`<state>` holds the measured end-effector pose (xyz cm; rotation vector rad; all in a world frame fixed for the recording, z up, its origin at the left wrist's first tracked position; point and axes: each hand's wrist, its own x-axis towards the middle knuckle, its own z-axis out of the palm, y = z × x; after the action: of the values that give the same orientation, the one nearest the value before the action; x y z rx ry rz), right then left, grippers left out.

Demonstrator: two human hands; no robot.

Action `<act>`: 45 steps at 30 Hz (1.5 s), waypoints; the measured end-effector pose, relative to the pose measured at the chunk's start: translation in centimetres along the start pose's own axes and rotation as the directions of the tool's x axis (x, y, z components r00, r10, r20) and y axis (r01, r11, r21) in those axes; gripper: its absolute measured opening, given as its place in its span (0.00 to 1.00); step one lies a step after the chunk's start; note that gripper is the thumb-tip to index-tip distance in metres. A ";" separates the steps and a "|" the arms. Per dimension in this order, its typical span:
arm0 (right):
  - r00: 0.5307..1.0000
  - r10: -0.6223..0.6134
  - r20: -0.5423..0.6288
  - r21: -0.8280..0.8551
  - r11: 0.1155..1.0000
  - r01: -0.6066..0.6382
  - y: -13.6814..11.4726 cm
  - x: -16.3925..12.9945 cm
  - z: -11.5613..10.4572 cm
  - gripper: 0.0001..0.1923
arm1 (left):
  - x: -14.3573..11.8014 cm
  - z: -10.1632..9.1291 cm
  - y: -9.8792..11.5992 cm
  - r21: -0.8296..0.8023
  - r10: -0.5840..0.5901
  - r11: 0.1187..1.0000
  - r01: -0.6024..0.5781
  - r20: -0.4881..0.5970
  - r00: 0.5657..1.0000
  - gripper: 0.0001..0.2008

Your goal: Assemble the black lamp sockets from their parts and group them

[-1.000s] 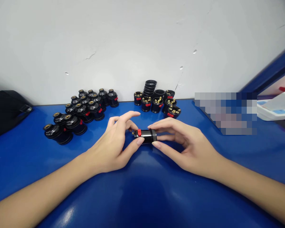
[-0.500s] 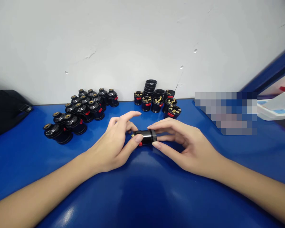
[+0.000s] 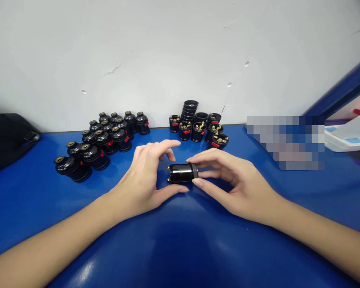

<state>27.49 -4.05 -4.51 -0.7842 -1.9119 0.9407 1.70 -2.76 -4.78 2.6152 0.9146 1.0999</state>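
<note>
A black lamp socket (image 3: 182, 173) with brass contacts lies sideways just above the blue table (image 3: 180, 240). My right hand (image 3: 228, 182) pinches its ribbed right end between thumb and fingers. My left hand (image 3: 147, 176) is spread around the socket's left end, fingers apart, thumb stretched beneath it, not clearly gripping. The red tab on the socket is out of sight.
A group of several assembled black sockets (image 3: 99, 144) stands at the back left. Open socket bodies with red tabs (image 3: 198, 130) and a stack of black rings (image 3: 189, 109) sit at the back centre by the wall. A black bag (image 3: 9, 136) lies at far left, a blurred patch and white items (image 3: 351, 134) at right.
The socket has been turned about its axis, so the red tab went from the top to underneath and out of sight. My left fingers have come off it and spread.
</note>
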 end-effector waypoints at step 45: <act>1.000 0.015 0.017 -0.010 1.000 -0.015 0.1 0.0 -0.2 0.15 | 0.1 -0.2 0.1 -0.111 -0.068 0.990 0.082 0.118 0.991 0.28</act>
<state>27.65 -3.95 -4.54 -0.7995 -1.9288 0.9509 1.67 -2.84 -4.51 2.4993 0.8892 0.9456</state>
